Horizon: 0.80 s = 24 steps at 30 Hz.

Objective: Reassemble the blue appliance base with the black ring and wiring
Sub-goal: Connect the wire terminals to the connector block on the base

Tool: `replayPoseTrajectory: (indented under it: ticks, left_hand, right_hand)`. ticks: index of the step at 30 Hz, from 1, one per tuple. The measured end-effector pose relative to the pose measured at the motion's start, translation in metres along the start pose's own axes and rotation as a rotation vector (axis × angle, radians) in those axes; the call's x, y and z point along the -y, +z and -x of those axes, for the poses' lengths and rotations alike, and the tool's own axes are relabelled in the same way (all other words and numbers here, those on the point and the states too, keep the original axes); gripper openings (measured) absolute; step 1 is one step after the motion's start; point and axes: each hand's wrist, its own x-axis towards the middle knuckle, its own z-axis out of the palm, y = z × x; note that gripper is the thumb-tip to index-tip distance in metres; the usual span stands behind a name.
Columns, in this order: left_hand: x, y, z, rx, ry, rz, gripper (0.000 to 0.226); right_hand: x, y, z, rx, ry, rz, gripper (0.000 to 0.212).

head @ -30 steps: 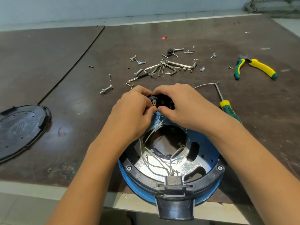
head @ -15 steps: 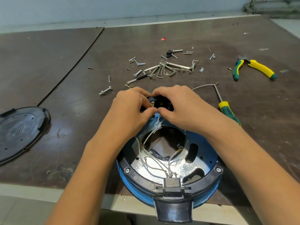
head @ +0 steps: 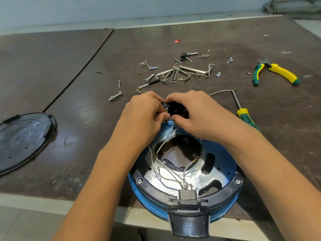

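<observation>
The round blue appliance base [head: 224, 164] is sitting open side up at the near edge of the dark brown tabletop [head: 86, 101], with its near part overhanging that edge. The black plastic ring [head: 225, 190] is lying inside the rim of the base, screw heads showing at its left and right sides. A black plastic block [head: 188, 221] is jutting out from the near side. The thin white wiring [head: 166, 174] is running from that block across the shiny metal floor of the base and up towards the far rim.

Just above the far rim, both hands are meeting around a small black switch part with brass terminals [head: 176, 110]. The left hand [head: 144, 117] is pinching the left end of it, with its fingers [head: 163, 116] curled narrowly round it. The right hand [head: 196, 112] is gripping the right side, its index finger arching over the top and its thumb tucking underneath.

Well apart to the left, a flat round black plastic cover [head: 22, 138] is lying on the tabletop. Beyond the hands, a fan of steel hex keys [head: 175, 75] is lying among scattered silver screws, with a loose silver bolt [head: 115, 96] nearer the left. A screwdriver with a green and yellow handle [head: 246, 117] is lying just beside the right wrist. A pair of yellow and green handled pliers [head: 276, 73] is resting farther right.
</observation>
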Motion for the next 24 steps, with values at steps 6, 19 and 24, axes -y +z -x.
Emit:
replayPoseTrajectory:
  ticks: [6,19,24]
  left_hand:
    - [0.0,0.001,0.001,-0.027,0.003,-0.008,0.022]
    - [-0.004,0.002,0.005,-0.019,0.005,0.024,0.017]
    - [-0.001,0.002,0.003,-0.032,-0.007,0.02,0.016]
  right_hand:
    - [0.001,-0.001,0.0,0.009,0.009,-0.011,0.035]
    - [0.003,-0.004,0.001,0.022,0.019,-0.045,0.037]
    - [0.002,-0.01,0.002,0.011,0.04,-0.118,0.043]
